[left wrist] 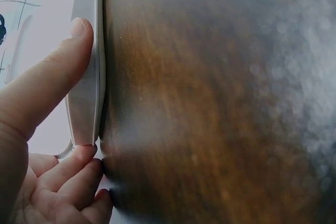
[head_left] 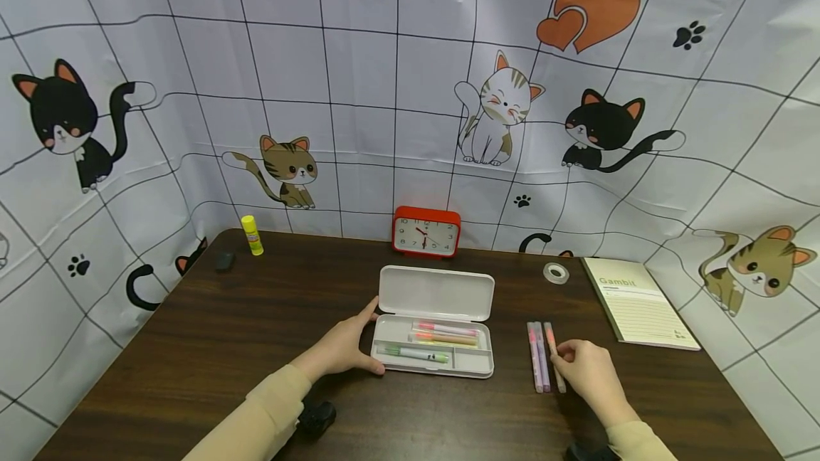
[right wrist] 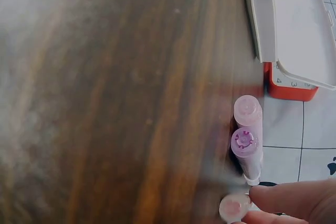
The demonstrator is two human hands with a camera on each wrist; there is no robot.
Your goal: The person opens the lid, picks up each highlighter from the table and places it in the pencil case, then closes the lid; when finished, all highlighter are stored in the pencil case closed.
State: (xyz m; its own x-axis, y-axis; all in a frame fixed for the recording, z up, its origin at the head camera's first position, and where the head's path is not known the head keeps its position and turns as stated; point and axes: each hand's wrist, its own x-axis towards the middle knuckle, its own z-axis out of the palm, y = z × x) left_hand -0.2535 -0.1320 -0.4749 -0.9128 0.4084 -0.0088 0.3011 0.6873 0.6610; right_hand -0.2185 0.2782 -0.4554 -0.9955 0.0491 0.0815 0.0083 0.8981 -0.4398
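Orange-ended marker (head_left: 551, 338), 1: at the table's (head_left: 301, 276) right side, beside 2 pink-and-purple markers (head_left: 539, 358); right hand (head_left: 586, 372) pinches it, thumb against fingers. Open pencil case (head_left: 472, 361), 1: left hand (head_left: 342, 343) grips its left end, apparently to steady it.

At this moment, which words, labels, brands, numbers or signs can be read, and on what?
"Gambit" (last letter blurred): notebook; its finer print is too small.
"10", "12", "2", "3", "4": red clock; other numerals unclear.
Glue stick: label too small.
Pens: any markings too small or blurred.
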